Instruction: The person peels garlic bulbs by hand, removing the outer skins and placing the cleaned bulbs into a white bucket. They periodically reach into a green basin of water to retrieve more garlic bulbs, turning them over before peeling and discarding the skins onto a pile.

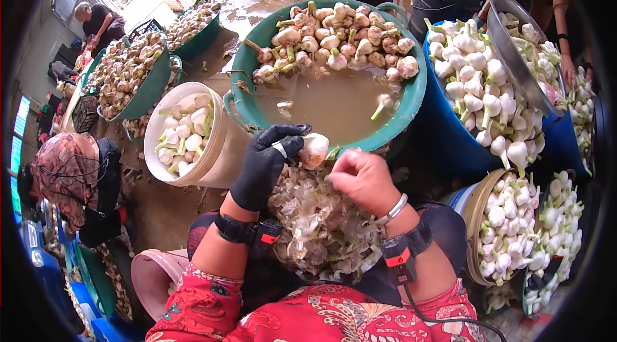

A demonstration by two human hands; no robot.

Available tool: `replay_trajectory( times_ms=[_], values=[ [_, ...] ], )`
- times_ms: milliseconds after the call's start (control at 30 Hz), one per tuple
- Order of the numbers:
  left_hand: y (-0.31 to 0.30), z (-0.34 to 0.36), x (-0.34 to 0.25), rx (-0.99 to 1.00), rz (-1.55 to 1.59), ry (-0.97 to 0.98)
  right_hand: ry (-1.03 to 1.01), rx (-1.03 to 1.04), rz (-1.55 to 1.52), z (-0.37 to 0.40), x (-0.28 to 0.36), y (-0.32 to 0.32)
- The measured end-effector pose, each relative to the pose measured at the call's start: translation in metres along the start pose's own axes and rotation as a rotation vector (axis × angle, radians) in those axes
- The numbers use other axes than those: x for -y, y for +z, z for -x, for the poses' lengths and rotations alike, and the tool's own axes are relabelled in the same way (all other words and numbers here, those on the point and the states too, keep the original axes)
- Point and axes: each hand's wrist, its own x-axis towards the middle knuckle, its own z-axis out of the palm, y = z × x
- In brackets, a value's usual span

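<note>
one garlic bulb [314, 151] was held by the left hand [260, 168], its black-gloved thumb and fingers narrowed on it, just in front of one big green tub [369, 141]. the one bare right hand [366, 181] was near the bulb, its fingers curled in; whether they pinched anything, i could not tell. two black wrist straps, [238, 229] one per arm, and one silver bangle [397, 207] on the right wrist showed. below the two hands lay one heap of loose papery skins [321, 223].

the tub held cloudy water [321, 107], one pile of brownish bulbs [334, 37], too many to count, and one lone bulb [385, 103] apart from them. to its left stood one whitish bucket [225, 149] of white bulbs; to its right, one blue barrel [443, 127] heaped with more, and one tilted metal bowl [517, 62] beside that. one cream-rimmed pail [479, 213] of white bulbs leaned at lower right, and one pink bucket [160, 278] sat at lower left. three other people were around, two on the left and one at upper right.
</note>
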Motion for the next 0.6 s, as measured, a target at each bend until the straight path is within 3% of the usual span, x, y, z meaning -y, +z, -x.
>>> replay_trajectory(
  times_ms=[67,467,533,567,600],
  values=[
    [0.002,0.001,-0.001,0.048,-0.023,-0.035,-0.171,-0.237,-0.138,-0.005,0.008,0.004],
    [0.008,0.001,-0.003,0.173,-0.242,0.033,-0.380,-0.138,0.298,-0.009,0.009,-0.005],
    [0.003,0.000,-0.002,0.112,0.208,-0.275,-0.387,-0.103,0.353,-0.006,0.013,-0.005],
    [-0.002,-0.001,-0.002,0.102,0.204,-0.262,-0.354,-0.135,0.286,-0.001,0.017,-0.007],
    [-0.007,-0.002,-0.003,0.118,-0.194,0.105,-0.324,-0.167,0.219,0.002,0.020,-0.010]
  ],
)
